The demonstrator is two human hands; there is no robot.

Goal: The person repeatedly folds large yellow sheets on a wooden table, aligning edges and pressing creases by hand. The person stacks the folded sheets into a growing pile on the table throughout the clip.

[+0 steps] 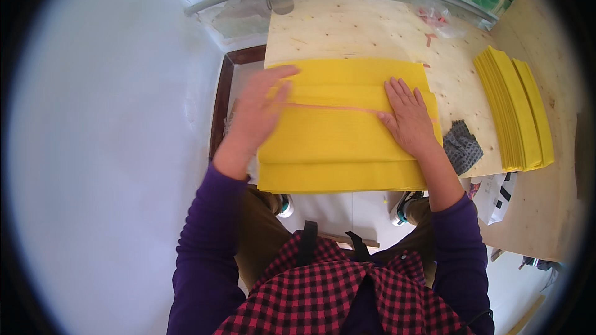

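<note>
in the head view, the person is leaning over a pale plywood table [372, 31], both purple-sleeved forearms coming up from the lower edge. a stack of yellow sheets [335, 142] is lying across the near edge of the table, its front edge overhanging toward the person's lap. the left hand [257, 111] is lying on the left end of the stack, wrist bent, fingers stretched toward the upper right and blurred; its grip is wide, holding nothing that shows. the right hand [406, 118] is pressing flat on the right part of the stack, palm down, fingers spread and pointing away from the person; its grip is wide too, closing on nothing. a thin pinkish strip [329, 108] is running across the top sheet between the two hands, touching the right hand's thumb side; whether the left fingers are touching it cannot be told. a second yellow pile [515, 111] is sitting well apart at the right of the table. a dark patterned cloth [462, 146] is lying just beside the right wrist.
</note>
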